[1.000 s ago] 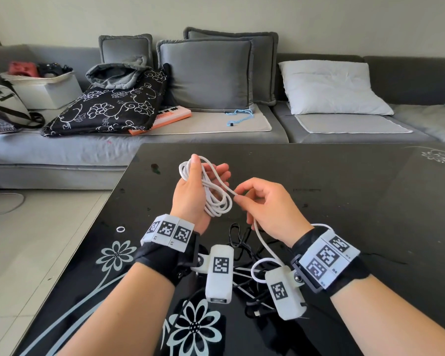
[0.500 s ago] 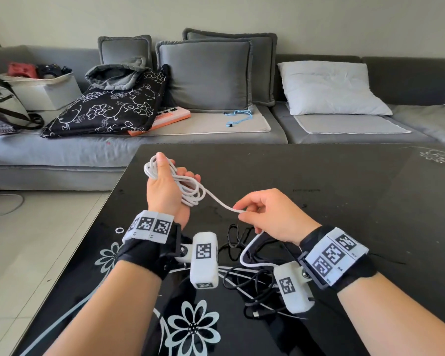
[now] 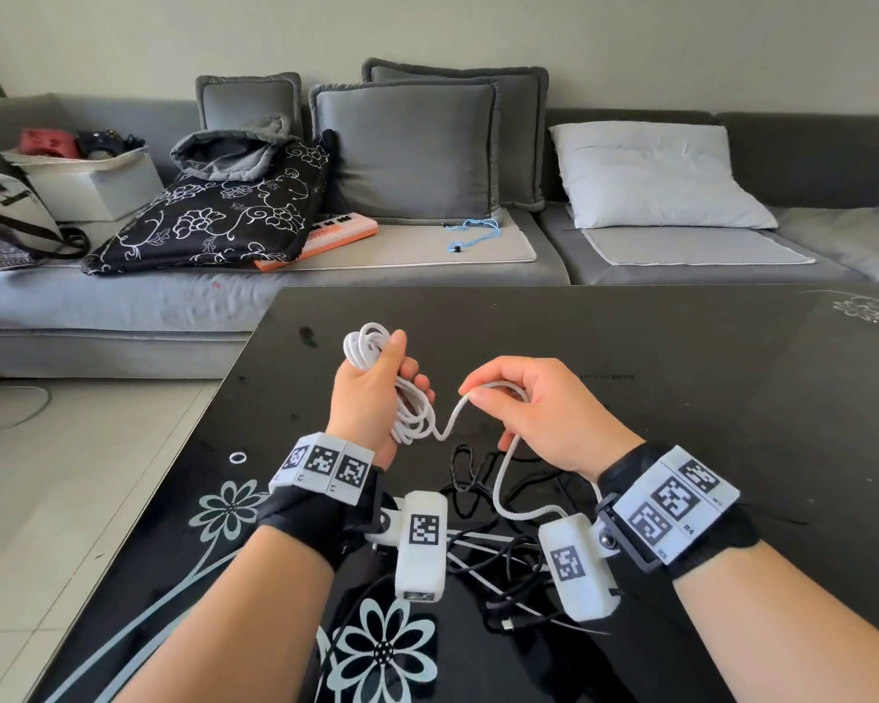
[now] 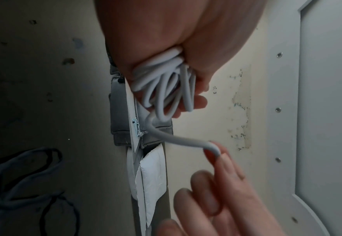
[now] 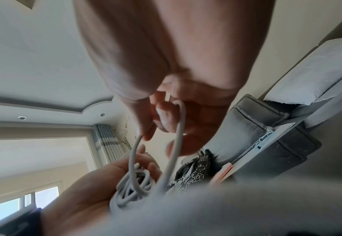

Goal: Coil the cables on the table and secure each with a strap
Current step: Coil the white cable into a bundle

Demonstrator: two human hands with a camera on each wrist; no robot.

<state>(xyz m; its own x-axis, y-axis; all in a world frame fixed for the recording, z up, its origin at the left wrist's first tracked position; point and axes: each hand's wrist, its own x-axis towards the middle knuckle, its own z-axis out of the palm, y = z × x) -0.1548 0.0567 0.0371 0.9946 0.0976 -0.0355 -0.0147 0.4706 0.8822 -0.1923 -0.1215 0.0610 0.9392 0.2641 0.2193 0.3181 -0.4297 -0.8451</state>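
Held the coiled white cable (image 3: 376, 383) in the left grip (image 3: 371, 393), fingers curled round it, and pinched its loose run in the right grip (image 3: 534, 413), above the table's (image 3: 681, 398) near-edge black cables (image 3: 503, 555).

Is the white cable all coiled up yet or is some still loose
Partly coiled. The left hand grips a bundle of white cable loops; a loose length runs through the right hand down toward the table.

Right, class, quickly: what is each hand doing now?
Left hand: grips the white cable's coil.
Right hand: pinches the same cable's loose run.
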